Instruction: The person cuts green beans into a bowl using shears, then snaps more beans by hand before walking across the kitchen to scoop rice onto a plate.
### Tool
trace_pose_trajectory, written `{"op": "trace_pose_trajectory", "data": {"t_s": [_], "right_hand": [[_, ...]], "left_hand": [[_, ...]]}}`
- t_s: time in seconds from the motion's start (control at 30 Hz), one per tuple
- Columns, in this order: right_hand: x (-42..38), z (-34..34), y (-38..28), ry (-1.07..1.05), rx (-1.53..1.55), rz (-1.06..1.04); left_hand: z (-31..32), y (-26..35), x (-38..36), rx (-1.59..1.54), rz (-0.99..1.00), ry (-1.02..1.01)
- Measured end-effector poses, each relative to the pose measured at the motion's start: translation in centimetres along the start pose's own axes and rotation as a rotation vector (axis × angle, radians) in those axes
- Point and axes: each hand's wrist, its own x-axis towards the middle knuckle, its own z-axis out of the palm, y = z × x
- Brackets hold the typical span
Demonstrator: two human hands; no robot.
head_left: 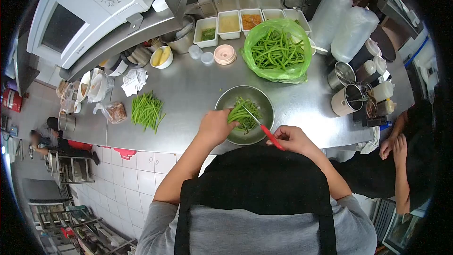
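Over a steel bowl [268, 108], my left hand [218, 125] grips a bunch of green beans [239, 114]. My right hand [293, 139] holds a small knife by its red handle [272, 138], its blade pointing up and left against the beans. More green pieces lie in the bowl [252, 106]. A pile of long green beans [147, 111] rests on the steel counter [188, 94] to the left. Behind the bowl stands a green plastic bag [255, 66] full of beans [278, 49].
White trays [229, 24] of ingredients line the back. A pink container [224, 54] and a bowl of yellow pieces [162, 57] stand nearer. Metal cups [347, 100] and bottles [383, 91] are at right. A person [401, 160] stands at right, another [59, 139] far left.
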Motion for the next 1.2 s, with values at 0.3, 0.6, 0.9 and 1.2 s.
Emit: {"op": "trace_pose_trajectory", "data": {"t_s": [0.3,0.6,0.9,1.2], "right_hand": [[-0.9,-1.0,0.7,0.009,0.049,-0.049],[-1.9,-1.2,-0.9,-0.031,0.088,-0.012],[-1.0,-1.0,0.3,0.007,0.012,-0.008],[-5.3,-4.8,0.0,0.419,-0.371,-0.033]], "left_hand": [[0.4,-0.7,0.2,-0.01,0.031,-0.038],[0.2,-0.4,0.2,0.018,0.07,-0.022],[0.6,-1.2,0.0,-0.048,0.073,-0.06],[-1.2,-3.0,-1.8,-0.468,0.25,0.27]]}}
